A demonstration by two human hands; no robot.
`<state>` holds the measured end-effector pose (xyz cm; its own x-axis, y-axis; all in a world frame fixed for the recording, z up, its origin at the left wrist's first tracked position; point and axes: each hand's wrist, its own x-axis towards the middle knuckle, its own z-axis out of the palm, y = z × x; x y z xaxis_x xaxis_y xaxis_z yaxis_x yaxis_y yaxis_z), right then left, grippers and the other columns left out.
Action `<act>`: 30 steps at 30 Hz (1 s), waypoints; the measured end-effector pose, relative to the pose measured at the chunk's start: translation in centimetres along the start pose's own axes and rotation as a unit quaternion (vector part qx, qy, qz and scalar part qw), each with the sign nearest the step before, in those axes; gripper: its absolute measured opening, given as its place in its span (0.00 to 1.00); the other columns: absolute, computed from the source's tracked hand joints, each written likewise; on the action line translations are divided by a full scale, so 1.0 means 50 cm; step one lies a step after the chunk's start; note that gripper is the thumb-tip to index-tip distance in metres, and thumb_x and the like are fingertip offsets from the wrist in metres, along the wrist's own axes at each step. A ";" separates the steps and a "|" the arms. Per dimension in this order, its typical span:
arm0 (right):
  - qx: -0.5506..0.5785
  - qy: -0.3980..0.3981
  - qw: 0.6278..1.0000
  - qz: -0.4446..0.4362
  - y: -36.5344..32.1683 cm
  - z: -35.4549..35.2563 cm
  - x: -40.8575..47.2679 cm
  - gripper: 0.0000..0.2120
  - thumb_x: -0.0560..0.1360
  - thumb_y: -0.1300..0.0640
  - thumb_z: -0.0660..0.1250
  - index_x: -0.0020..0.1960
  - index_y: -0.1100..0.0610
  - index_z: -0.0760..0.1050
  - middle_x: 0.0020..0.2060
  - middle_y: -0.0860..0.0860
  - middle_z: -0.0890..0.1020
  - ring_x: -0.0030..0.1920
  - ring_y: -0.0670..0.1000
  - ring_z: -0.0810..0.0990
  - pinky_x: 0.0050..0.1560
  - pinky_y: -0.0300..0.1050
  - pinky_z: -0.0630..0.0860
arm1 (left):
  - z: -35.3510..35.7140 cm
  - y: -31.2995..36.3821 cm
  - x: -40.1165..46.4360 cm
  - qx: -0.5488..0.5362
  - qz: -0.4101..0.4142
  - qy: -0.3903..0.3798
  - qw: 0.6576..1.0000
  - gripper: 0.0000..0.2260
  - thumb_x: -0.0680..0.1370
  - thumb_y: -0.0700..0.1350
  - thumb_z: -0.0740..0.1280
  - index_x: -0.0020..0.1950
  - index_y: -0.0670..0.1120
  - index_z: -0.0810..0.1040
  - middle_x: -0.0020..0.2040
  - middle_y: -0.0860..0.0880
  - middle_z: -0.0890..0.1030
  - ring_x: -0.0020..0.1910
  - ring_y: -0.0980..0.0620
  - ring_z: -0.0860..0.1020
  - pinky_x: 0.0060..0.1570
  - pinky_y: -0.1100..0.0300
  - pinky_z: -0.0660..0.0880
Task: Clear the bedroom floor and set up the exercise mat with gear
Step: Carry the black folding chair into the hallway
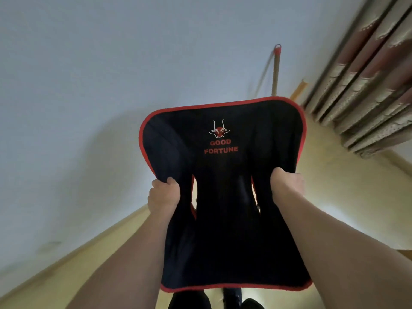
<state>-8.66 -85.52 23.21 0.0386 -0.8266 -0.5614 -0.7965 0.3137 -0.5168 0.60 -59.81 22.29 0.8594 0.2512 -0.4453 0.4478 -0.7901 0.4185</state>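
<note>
A folding camp chair [225, 197] of black fabric with red trim fills the middle of the view, its back printed with a red dragon mark and "GOOD FORTUNE". My left hand [163, 195] grips the chair's left side, fingers curled round the fabric edge. My right hand [287, 186] grips the right side the same way. The chair is held up in front of me, near a pale wall. Its legs are hidden behind the fabric. No exercise mat is in view.
A pale wall [89, 108] stands to the left. A stick with a red tip [276, 68] leans in the corner. Patterned curtains [367, 85] hang at the right. Yellowish floor [334, 197] shows below and to the right.
</note>
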 end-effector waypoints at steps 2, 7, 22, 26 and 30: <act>-0.037 -0.013 0.999 -0.037 0.003 0.009 -0.066 0.32 0.61 0.51 0.57 0.64 0.60 0.69 0.58 0.58 0.76 0.58 0.62 0.76 0.61 0.57 0.74 | -0.053 -0.068 -0.033 -0.033 -0.023 0.027 0.999 0.22 0.82 0.53 0.54 0.69 0.39 0.67 0.61 0.39 0.77 0.57 0.37 0.77 0.53 0.48 0.72; -0.145 -0.048 0.979 -0.133 0.035 0.066 -0.216 0.27 0.73 0.54 0.59 0.69 0.65 0.63 0.67 0.60 0.69 0.68 0.60 0.66 0.70 0.50 0.61 | -0.156 -0.237 -0.094 -0.088 -0.086 0.055 0.991 0.23 0.81 0.54 0.55 0.69 0.39 0.67 0.61 0.39 0.77 0.57 0.37 0.76 0.56 0.46 0.73; -0.289 -0.194 0.866 -0.359 0.343 0.374 -0.903 0.26 0.72 0.56 0.60 0.68 0.64 0.63 0.64 0.58 0.70 0.64 0.58 0.69 0.68 0.50 0.65 | -0.473 -0.966 -0.279 -0.298 -0.310 0.210 0.878 0.24 0.80 0.54 0.58 0.70 0.39 0.65 0.64 0.40 0.75 0.59 0.37 0.75 0.57 0.47 0.73; -0.308 -0.253 0.824 -0.403 0.487 0.455 -1.161 0.27 0.69 0.56 0.60 0.67 0.63 0.65 0.63 0.58 0.71 0.62 0.59 0.70 0.67 0.53 0.68 | -0.591 -1.218 -0.335 -0.330 -0.364 0.252 0.833 0.28 0.78 0.58 0.58 0.71 0.40 0.65 0.64 0.40 0.74 0.60 0.37 0.75 0.61 0.43 0.73; -0.325 -0.307 0.781 -0.437 0.599 0.510 -1.372 0.29 0.69 0.55 0.59 0.68 0.63 0.64 0.62 0.59 0.71 0.61 0.60 0.71 0.65 0.56 0.70 | -0.694 -1.405 -0.381 -0.318 -0.416 0.289 0.802 0.31 0.77 0.61 0.56 0.72 0.40 0.64 0.66 0.39 0.72 0.62 0.36 0.73 0.63 0.41 0.72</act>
<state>-19.76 -7.50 29.74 0.8611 -0.1502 -0.4858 -0.4349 -0.7126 -0.5505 -38.65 10.33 28.85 0.0873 0.9053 -0.4157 0.8027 0.1832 0.5676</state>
